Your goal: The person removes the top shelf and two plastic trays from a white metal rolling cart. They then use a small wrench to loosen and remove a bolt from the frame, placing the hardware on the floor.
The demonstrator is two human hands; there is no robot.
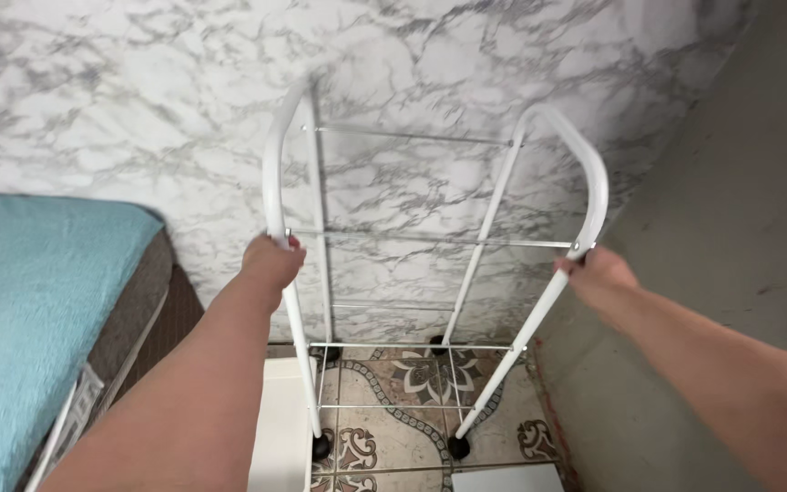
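A tall white metal rack frame (489,219) on small black wheels stands upright on patterned floor tiles, against a marble-look wall. It has two arched side tubes joined by thin horizontal rods. My left hand (270,260) grips the left side tube about halfway up. My right hand (594,273) grips the right side tube just below its arch. Both arms reach forward from the bottom of the view.
A bed with a turquoise cover (20,310) lies at the left. A grey plaster wall (740,228) runs along the right. The patterned floor tiles (393,419) show under the rack, with a white panel (280,428) beside the rack's left foot.
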